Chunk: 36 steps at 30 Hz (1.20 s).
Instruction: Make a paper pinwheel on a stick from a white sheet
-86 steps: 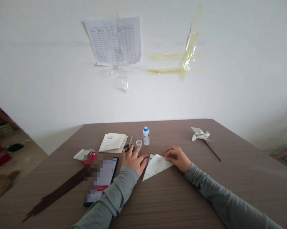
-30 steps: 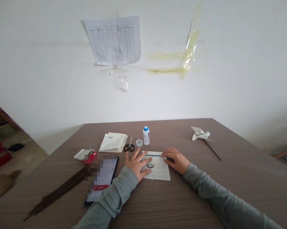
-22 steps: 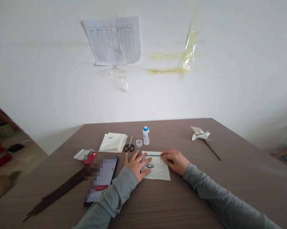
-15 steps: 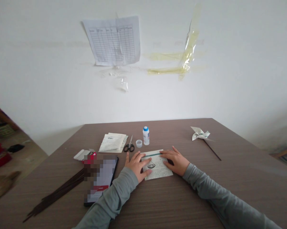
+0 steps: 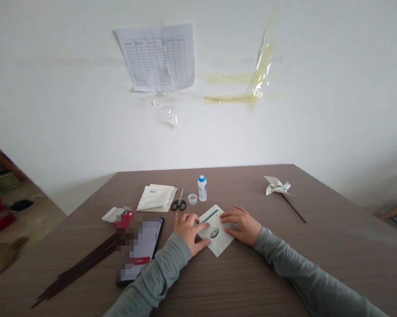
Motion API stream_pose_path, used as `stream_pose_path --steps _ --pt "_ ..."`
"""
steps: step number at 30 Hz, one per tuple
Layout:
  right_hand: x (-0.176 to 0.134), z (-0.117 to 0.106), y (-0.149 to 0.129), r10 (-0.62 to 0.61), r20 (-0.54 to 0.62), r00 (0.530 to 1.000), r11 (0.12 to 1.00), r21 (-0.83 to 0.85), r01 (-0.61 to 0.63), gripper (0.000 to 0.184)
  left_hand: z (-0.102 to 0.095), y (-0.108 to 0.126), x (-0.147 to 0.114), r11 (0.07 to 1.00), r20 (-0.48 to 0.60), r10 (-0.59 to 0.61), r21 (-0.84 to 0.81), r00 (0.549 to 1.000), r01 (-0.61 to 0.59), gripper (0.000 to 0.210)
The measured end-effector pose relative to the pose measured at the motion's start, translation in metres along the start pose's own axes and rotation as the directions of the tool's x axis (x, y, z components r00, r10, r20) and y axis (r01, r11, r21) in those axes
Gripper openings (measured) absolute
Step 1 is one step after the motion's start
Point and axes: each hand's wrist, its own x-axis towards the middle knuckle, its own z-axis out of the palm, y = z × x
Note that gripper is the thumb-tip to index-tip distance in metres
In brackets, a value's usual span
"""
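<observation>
A square sheet of printed paper (image 5: 218, 244) lies turned like a diamond on the table, showing a green stripe, lines of text and a dark oval picture. My left hand (image 5: 189, 232) rests at its left corner; the thumb and index finger are apart and touch the sheet. From the other side, my right hand (image 5: 245, 225) lays its loosely stretched fingers over the right corner. Both hands are open, and the side corners of the paper are partly hidden under them.
Beyond the sheet stand a blue-capped white bottle (image 5: 202, 189) and a small clear cap (image 5: 192, 199). Scissors (image 5: 179, 202), stacked paper squares (image 5: 155, 197), a small open box (image 5: 114, 214), a phone (image 5: 145, 246) and dark sticks (image 5: 76, 268) lie leftward. A paper pinwheel (image 5: 277, 186) lies at right.
The sheet has turned on the table, from sides roughly square to me to a corner pointing at me. Both hands have stayed near its sides, shifting only slightly.
</observation>
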Motion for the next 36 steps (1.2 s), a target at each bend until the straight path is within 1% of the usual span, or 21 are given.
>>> stream_pose_path --steps 4,6,10,13,15,18,21,26,30,34,36 --pt "-0.002 0.016 0.007 0.034 0.011 0.999 0.999 -0.018 -0.033 0.033 0.003 0.001 0.000 1.000 0.021 0.000 -0.017 1.000 0.000 0.058" --pt "-0.001 0.017 0.008 0.043 0.032 0.999 0.999 -0.027 -0.042 0.036 0.002 0.000 0.000 1.000 0.036 0.003 -0.023 0.999 -0.002 0.061" --pt "0.000 0.004 0.002 0.016 0.047 0.999 0.998 -0.058 -0.013 0.034 -0.003 -0.002 0.000 1.000 0.067 -0.001 -0.031 0.998 0.003 0.071" --pt "0.002 -0.005 -0.003 -0.026 0.068 0.997 0.998 -0.061 0.030 0.035 -0.008 -0.003 0.001 1.000 0.070 -0.007 -0.025 0.998 0.009 0.073" --pt "0.002 -0.005 -0.005 -0.016 0.062 0.998 0.997 -0.077 0.021 0.036 -0.009 -0.003 0.001 1.000 0.072 -0.012 -0.027 0.997 0.014 0.073" --pt "0.002 0.003 -0.005 0.024 0.042 0.999 0.995 -0.099 -0.020 0.036 -0.008 -0.002 0.001 0.999 0.063 -0.015 -0.035 0.998 0.018 0.072" --pt "0.001 0.006 -0.004 0.051 0.053 0.997 0.996 -0.073 -0.048 0.036 -0.007 -0.002 0.002 0.999 0.057 -0.013 -0.039 0.998 0.015 0.070" --pt "-0.002 -0.003 0.001 0.059 0.114 0.992 0.998 -0.028 -0.056 0.045 -0.004 -0.001 0.004 0.999 0.034 -0.025 -0.027 0.999 0.026 0.062" --pt "-0.004 -0.007 0.006 0.065 0.169 0.983 0.998 -0.001 -0.066 0.055 -0.002 0.000 0.002 1.000 0.018 -0.019 -0.019 1.000 0.019 0.062" --pt "-0.004 -0.007 0.007 0.066 0.176 0.982 0.998 -0.008 -0.065 0.057 -0.004 -0.001 0.000 1.000 0.014 -0.004 -0.018 1.000 0.004 0.061" --pt "-0.003 -0.007 0.006 0.047 0.176 0.983 0.999 -0.006 -0.047 0.060 -0.005 -0.002 -0.001 1.000 0.018 0.003 -0.029 1.000 -0.002 0.064"
